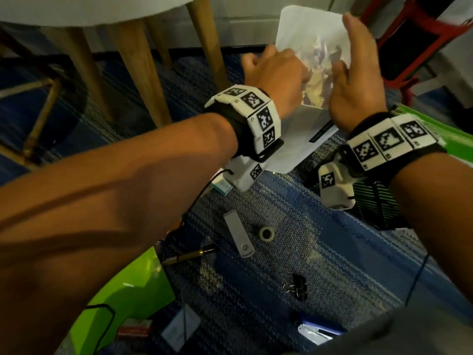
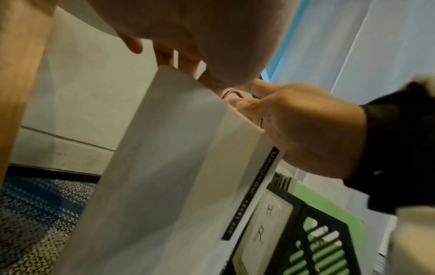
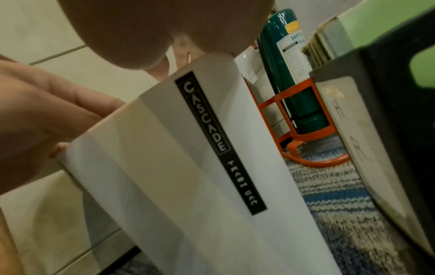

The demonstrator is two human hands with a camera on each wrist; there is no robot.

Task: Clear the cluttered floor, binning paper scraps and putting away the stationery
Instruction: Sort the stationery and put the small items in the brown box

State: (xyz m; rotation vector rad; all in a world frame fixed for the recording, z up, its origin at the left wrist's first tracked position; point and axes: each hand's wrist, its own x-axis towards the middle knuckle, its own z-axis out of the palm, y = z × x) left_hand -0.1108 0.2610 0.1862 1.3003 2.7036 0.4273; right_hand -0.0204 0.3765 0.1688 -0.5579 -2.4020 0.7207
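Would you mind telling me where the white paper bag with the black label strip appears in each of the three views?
Head: white paper bag upper centre, between the left hand and right hand, which hold its mouth.
Left wrist: it fills the centre, label strip on its right edge.
Right wrist: it fills the centre, the strip reading CASCADE.
Shared landmark: black slotted crate, right of the bag in all views.

White paper bag (image 1: 294, 139) with a black label strip (image 3: 219, 141), lettering pale. Carpet (image 1: 294, 252) blue, woven with grey-white speckled stripes. Wrist bands (image 1: 252, 116) white, carrying black square-pattern markers. Crate (image 2: 313, 247) black, slotted, green showing through the slots. Cylinder (image 3: 294, 78) teal, standing in an orange frame (image 3: 303, 137). Table legs (image 1: 143, 73) light wood. Binder clips (image 1: 297, 285) black. Small white bar (image 1: 238, 234); pale ring (image 1: 266, 233).
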